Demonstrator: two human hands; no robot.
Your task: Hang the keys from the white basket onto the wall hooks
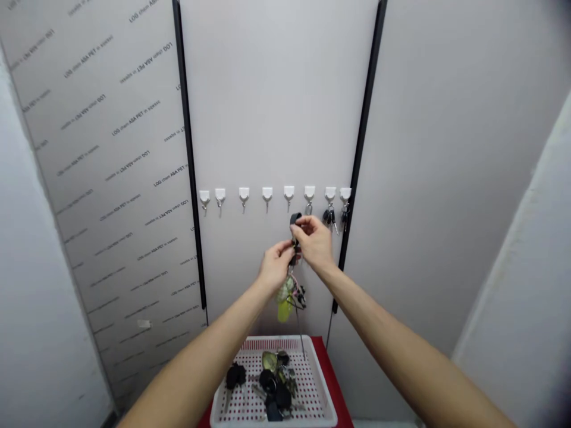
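Both my hands are raised before a row of white wall hooks, closed on one key ring. My right hand pinches the black strap at its top. Lower down, my left hand grips the strap's lower part. Beneath my fingers dangles a bunch of keys and charms, with a yellow-green tag at the bottom. Behind my right hand, a metal ring shows on one hook; what hangs from it is mostly hidden. Black-headed keys hang on the hook beside it, and more keys on the rightmost hook.
Below my hands, a white perforated basket stands on a red surface. Several keys lie inside it. Dark vertical strips border the grey wall panel, and a printed panel is at left.
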